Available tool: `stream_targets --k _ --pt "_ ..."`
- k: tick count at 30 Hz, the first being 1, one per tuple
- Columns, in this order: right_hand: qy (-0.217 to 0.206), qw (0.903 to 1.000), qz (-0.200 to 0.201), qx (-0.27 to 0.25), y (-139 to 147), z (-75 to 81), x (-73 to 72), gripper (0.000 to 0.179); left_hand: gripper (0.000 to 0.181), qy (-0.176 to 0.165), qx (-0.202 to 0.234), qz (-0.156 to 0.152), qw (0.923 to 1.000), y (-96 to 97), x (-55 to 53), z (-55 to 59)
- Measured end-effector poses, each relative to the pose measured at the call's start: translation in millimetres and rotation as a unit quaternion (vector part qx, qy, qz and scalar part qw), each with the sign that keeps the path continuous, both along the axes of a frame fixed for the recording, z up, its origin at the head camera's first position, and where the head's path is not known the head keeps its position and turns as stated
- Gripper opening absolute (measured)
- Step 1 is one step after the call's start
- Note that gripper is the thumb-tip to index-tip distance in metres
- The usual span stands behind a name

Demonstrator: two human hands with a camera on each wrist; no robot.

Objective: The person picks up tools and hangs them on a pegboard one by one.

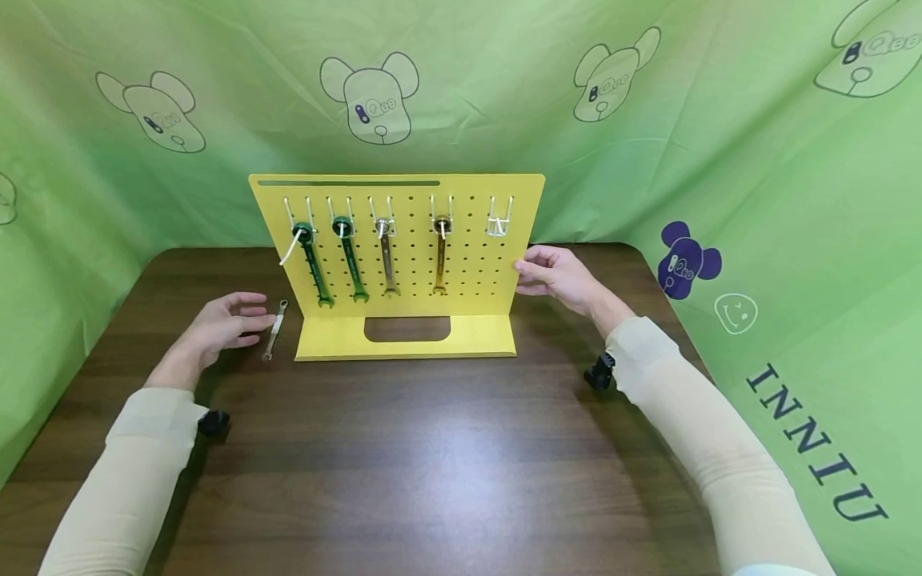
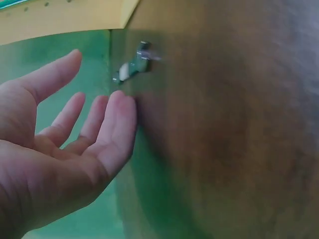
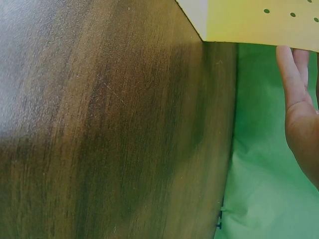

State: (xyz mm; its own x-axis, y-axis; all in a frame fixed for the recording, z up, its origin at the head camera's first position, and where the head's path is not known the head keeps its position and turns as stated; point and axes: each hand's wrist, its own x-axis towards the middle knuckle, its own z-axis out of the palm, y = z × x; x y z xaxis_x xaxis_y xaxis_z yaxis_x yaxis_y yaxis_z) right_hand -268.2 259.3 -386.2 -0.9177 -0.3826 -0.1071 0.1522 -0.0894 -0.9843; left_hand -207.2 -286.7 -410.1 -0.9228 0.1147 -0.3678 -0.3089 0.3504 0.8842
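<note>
Relaxed and partly spread, my left hand [image 1: 219,326] is held over the table beside a small silver combination wrench [image 1: 270,340] with a white label. In the left wrist view that wrench [image 2: 130,66] lies just beyond the fingertips, with nothing in the palm. My right hand [image 1: 558,280] pinches the right edge of a yellow pegboard [image 1: 471,300], thumb at the front and fingers partly hidden behind. On the board's white hooks hang two green-looking wrenches [image 1: 314,268], a silver wrench [image 1: 387,264] and a brownish wrench [image 1: 441,260]. The rightmost hook [image 1: 499,228] carries no wrench.
The pegboard stands on its yellow base [image 1: 331,344] toward the back of the brown wooden table [image 1: 432,464]. A green curtain [image 1: 475,104] with bear prints surrounds the table at the back and sides.
</note>
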Motion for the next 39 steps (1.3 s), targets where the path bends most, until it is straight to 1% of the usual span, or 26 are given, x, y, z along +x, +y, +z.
stream_targets --k 3,7,9,12,14,17,20,24,32,35,39 --pt "0.000 1.0000 0.000 0.000 0 0.0 -0.2 0.007 0.077 -0.010 -0.003 -0.017 0.9998 -2.2 -0.5 -6.0" --pt "0.002 1.0000 -0.004 0.003 -1 0.1 0.1 0.008 0.077 -0.021 -0.003 -0.037 0.9991 -2.8 -1.3 -10.5" --pt "0.002 1.0000 -0.003 0.006 -1 0.1 0.7 0.007 0.078 -0.021 -0.013 -0.050 0.9985 -1.6 -1.2 -12.0" --pt "0.004 0.9999 0.001 0.010 -2 0.9 1.7 0.007 0.080 -0.016 -0.038 -0.054 0.9977 0.9 -1.9 -14.1" --pt "0.005 0.9999 0.002 0.013 -2 1.1 2.3 0.007 0.081 -0.010 -0.054 -0.054 0.9971 3.4 -2.2 -15.1" --pt "0.006 0.9999 0.001 0.012 -1 1.3 2.8 0.007 0.079 -0.006 -0.063 -0.042 0.9971 6.3 -3.6 -16.3" --pt "0.008 0.9999 0.001 0.011 0 1.6 2.9 0.007 0.076 -0.003 -0.061 -0.035 0.9975 8.7 -3.6 -15.6" --pt "0.011 0.9999 0.004 0.011 0 1.8 2.0 0.008 0.074 -0.008 -0.053 -0.027 0.9982 9.6 -3.1 -14.8" --pt "0.012 0.9999 0.001 0.012 1 0.1 0.7 0.008 0.070 -0.006 -0.039 -0.025 0.9989 10.3 -2.9 -14.2" --pt "0.010 0.9999 -0.001 0.013 1 -0.7 0.4 0.010 0.068 -0.003 -0.045 -0.027 0.9986 12.0 -2.8 -13.8" --pt "0.010 0.9999 -0.003 0.013 0 -2.5 -1.0 0.009 0.064 0.004 -0.064 -0.025 0.9977 12.5 -1.8 -14.8"
